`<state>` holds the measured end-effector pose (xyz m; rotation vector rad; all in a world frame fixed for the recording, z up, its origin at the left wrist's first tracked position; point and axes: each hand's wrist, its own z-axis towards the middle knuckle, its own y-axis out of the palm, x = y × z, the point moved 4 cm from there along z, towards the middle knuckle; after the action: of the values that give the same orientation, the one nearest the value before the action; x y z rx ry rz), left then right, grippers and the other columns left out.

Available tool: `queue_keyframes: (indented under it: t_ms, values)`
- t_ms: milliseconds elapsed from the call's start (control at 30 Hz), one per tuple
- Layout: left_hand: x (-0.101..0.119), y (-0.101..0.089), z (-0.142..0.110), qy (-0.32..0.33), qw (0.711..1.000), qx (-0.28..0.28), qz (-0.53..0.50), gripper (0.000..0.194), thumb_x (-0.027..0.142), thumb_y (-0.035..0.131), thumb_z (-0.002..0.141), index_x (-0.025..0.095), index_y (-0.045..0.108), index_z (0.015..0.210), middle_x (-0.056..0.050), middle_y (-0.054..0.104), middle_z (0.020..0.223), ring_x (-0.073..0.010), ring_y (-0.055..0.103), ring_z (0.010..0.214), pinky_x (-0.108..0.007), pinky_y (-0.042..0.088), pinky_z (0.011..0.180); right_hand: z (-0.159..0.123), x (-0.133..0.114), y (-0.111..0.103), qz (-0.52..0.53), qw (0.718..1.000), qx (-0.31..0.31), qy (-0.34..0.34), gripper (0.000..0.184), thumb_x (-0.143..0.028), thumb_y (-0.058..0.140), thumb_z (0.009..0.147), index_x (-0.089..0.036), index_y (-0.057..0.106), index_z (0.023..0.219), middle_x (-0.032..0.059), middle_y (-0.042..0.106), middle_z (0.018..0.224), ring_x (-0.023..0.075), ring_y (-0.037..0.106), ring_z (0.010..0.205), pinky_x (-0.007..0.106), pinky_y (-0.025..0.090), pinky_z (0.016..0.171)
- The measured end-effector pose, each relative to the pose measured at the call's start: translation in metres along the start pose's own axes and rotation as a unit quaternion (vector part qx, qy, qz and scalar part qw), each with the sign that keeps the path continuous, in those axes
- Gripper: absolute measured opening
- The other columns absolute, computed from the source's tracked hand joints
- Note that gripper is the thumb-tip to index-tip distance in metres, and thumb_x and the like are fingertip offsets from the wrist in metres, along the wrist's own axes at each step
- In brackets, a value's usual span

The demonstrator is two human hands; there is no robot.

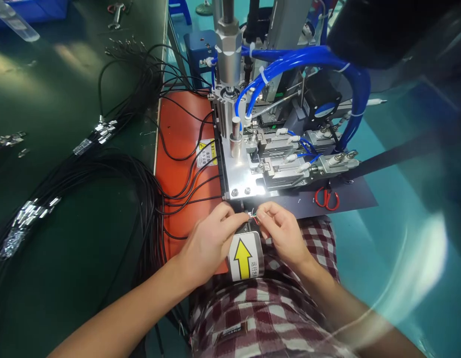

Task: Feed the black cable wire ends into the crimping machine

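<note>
Just in front of the machine's metal plate [240, 175], my two hands meet at fingertip distance. My right hand [284, 231] is closed in a pinch on thin coloured wires [254, 217], with red, green and white strands showing. My left hand [211, 239] is closed too, thumb and forefinger at the other end of these wires, where a small pale piece shows. The left fingers partly hide what they grip; it looks like a cable end. Below the fingertips is a white label with a yellow arrow [243, 258].
Black cables [150, 194] lie bundled on the dark green table [84, 214], some crossing an orange mat [185, 174] to the machine. Blue air tubes [308, 53] arch over the cylinders. Red-handled scissors [327, 199] lie right of my hands. A wrench [117, 16] lies far left.
</note>
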<state>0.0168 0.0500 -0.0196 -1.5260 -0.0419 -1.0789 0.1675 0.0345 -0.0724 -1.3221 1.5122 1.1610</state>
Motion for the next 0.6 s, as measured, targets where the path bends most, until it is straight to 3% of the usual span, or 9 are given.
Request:
queue_keyframes:
  t_ms: [267,600]
  values:
    - [-0.0011,0.0001,0.0016,0.039,0.993,-0.014,0.109,0.035,0.013,0.037,0.092,0.016,0.066,0.111,-0.006,0.054,0.081,-0.0152,0.057,0.068,-0.024,0.05,0.058,0.0019,0.002,0.0023,0.006,1.0,-0.001,0.024,0.024,-0.038,0.059,0.085,-0.019,0.051,0.073,-0.0067,0.045,0.054,0.0091,0.041,0.048,0.023,0.032,0.048]
    - [-0.0008,0.0023,0.0016,0.044,0.99,-0.007,0.134,0.034,0.016,0.036,0.093,0.015,0.066,0.109,-0.006,0.055,0.078,-0.0163,0.058,0.067,-0.025,0.05,0.056,0.0028,0.0037,0.0022,-0.004,0.999,0.006,0.036,0.025,-0.04,0.059,0.084,-0.019,0.052,0.072,-0.0058,0.047,0.053,0.0101,0.043,0.049,0.024,0.035,0.049]
